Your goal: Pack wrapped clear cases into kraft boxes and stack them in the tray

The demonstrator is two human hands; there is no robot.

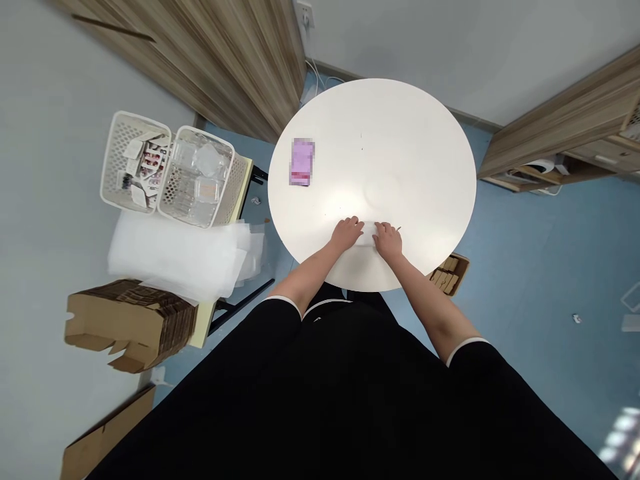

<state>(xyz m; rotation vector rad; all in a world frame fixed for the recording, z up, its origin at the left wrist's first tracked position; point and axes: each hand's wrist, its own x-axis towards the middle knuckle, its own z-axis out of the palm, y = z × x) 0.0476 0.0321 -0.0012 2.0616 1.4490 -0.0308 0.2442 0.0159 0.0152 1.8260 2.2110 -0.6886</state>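
Apparently gripping white piece [368, 235] by its ends with left hand [347, 233] and right hand [388, 241]; could skew under uneven pull.

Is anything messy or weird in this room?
A little: one crumpled scrap lies on the blue floor, over on the picture's right, and a second crumpled scrap lies left of the round table. They look odd because they seem like dropped litter.
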